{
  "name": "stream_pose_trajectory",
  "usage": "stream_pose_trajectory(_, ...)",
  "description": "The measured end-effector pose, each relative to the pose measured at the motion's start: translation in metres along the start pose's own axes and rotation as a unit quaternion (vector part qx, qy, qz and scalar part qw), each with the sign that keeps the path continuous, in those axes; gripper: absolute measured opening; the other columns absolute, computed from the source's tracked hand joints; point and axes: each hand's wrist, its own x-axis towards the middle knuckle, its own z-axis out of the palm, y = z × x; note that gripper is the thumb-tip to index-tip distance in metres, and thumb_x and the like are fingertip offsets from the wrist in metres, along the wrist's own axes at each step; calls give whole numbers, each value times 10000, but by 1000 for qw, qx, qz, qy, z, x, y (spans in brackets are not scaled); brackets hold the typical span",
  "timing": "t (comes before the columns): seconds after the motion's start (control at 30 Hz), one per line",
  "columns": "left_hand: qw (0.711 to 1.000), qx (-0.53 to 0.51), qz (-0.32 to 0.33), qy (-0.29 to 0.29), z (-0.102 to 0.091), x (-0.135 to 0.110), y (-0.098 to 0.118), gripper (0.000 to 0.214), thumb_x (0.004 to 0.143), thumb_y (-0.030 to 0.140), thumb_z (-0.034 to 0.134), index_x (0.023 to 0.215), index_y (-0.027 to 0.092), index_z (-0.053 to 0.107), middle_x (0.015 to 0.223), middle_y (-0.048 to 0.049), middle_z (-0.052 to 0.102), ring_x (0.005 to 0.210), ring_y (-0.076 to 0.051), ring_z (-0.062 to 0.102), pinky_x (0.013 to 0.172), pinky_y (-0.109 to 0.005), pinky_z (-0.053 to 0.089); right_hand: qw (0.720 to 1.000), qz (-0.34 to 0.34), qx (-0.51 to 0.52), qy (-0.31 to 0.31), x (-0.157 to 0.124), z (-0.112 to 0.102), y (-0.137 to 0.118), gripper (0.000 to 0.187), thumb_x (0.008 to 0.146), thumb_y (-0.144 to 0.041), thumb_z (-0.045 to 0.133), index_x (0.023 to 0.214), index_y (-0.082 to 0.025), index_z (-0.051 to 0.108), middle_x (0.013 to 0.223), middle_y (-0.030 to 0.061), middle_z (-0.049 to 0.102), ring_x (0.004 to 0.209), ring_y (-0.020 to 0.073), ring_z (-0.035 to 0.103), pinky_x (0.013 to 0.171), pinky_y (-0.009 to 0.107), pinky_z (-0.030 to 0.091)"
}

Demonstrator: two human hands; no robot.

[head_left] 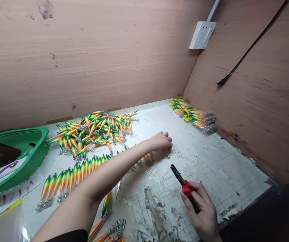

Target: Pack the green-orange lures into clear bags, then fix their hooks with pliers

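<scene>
My left hand (160, 142) reaches across the table with its fingers closed on a fishing lure (167, 152). Only the lure's orange end and silver hooks show below the fingers. In my right hand (202, 213), at the front right, is a pair of pliers (186, 188) with red and black handles and narrow black jaws pointing up and left. Green, yellow and orange lures stand side by side in a row (79, 173), partly hidden by my left forearm. A heap of similar lures (96, 132) lies behind the row. More lures (105, 205) lie near the front edge, hooks clustered together.
A green plastic basket (37, 164) is at the left, holding a dark item and a printed card. Lures in clear packs with yellow labels (199, 119) lie at the back right. A white socket (202, 35) and a black cord (252, 45) are on the walls.
</scene>
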Motion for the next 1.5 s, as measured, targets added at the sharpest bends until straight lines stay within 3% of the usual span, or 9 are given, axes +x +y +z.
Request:
stream_pose_trajectory(0.17,1000,-11,-5,-22,1,-19,-12,109,879,241,632,798,174,661,947,-35,673,989,-205,580,911,-408,436,1000,3,2,-1,1,0,0,138,913,-263,578,823,-197,659,942,79,597,853,186,634,728,279,565)
stream_pose_trajectory(0.27,999,-30,-40,-22,-9,-40,-19,154,823,84,615,781,205,700,883,-25,713,964,-207,591,879,-356,444,1000,7,3,-2,0,0,2,135,915,-266,576,834,-202,664,952,73,596,866,185,633,740,277,555)
stream_pose_trajectory(0.43,977,-54,-204,32,-30,-102,8,297,855,91,532,1056,228,702,1155,-73,701,1103,-223,576,901,-320,436,1000,9,9,-1,-3,0,7,106,901,-268,598,855,-214,676,979,56,602,886,184,621,769,279,524)
stream_pose_trajectory(0.63,835,-82,-544,-19,-5,-207,95,139,824,265,599,799,140,655,740,-136,690,720,-296,657,589,-330,430,1000,-6,-13,-2,-4,1,11,130,904,-313,594,886,-219,682,986,43,607,872,181,613,773,287,506)
stream_pose_trajectory(0.8,757,-172,-629,21,36,-240,131,150,846,299,558,746,187,570,781,-93,675,762,-268,651,604,-304,399,999,-9,-35,10,-4,1,8,203,896,-383,596,858,-209,692,960,48,622,842,190,630,753,296,519)
stream_pose_trajectory(1.0,691,-395,-569,208,40,-259,158,278,972,386,332,878,202,519,793,-40,610,772,-193,635,684,-290,468,998,14,8,-56,3,0,-24,227,892,-398,584,847,-215,711,944,48,656,839,193,674,720,247,553)
stream_pose_trajectory(1.13,443,-710,-380,394,38,-263,187,344,879,535,568,941,197,588,792,-1,555,670,-138,606,647,-268,489,974,-56,92,-197,13,5,-74,155,890,-322,597,919,-224,714,972,65,671,856,186,703,699,188,575)
stream_pose_trajectory(1.2,369,-756,-341,420,37,-262,196,347,829,528,659,923,196,632,781,8,545,602,-101,564,592,-240,473,960,-72,114,-245,17,9,-97,144,893,-311,594,877,-218,704,963,77,669,846,185,708,698,182,582)
stream_pose_trajectory(1.5,295,-819,-250,425,30,-259,218,249,890,432,615,884,191,674,773,-18,572,520,-87,527,510,-235,453,948,-134,100,-272,23,19,-131,178,877,-304,611,731,-204,638,908,94,662,760,172,714,645,176,593)
